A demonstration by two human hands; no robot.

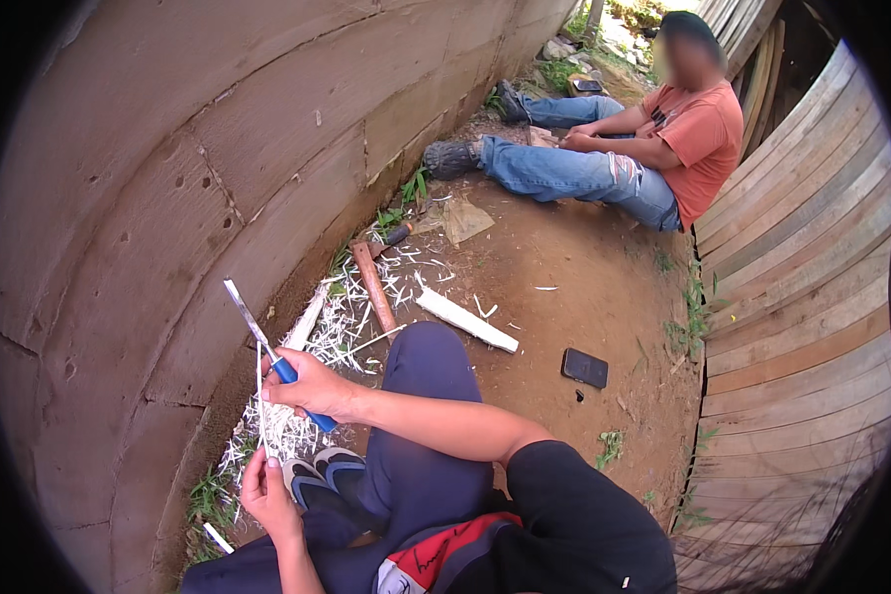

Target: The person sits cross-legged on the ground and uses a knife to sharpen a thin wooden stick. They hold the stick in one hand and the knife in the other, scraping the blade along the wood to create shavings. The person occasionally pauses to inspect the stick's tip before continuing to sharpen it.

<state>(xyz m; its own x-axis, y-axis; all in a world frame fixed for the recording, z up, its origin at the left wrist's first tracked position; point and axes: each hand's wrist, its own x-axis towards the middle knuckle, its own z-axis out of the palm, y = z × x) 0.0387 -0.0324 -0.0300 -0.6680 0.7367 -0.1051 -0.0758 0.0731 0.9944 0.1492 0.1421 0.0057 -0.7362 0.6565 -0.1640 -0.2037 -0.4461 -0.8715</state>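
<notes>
- Head view, far left: a curved-looking grey-brown block wall [158, 238] rises beside the work.
- The left hand [270, 498] comes up from the lower edge, forearm nearly upright, thumb and fingertips pinching the lower end of a long, thin, pale stick [262, 421].
- That stick stands almost vertical between the two hands, its upper part beside the blade of a blue-handled metal knife [286, 371].
- The right hand [315, 384] has its fingers wrapped round the knife's handle, the blade slanting up and left; its bare forearm reaches across from the right, over the raised knee, elbow bent.
- Beneath and beyond the hands lie loose white shavings [289, 436].
- Farther right, a tool with a reddish-brown wooden handle [374, 287] rests among them.
- Next, a flat, pale wooden piece [465, 319] lies on brown earth.
- Right again, a black phone [584, 367] lies well apart from the hands.
- Beyond it, a seated co-worker in an orange shirt [708, 139] faces the wall, near a weathered plank fence [802, 346].
</notes>
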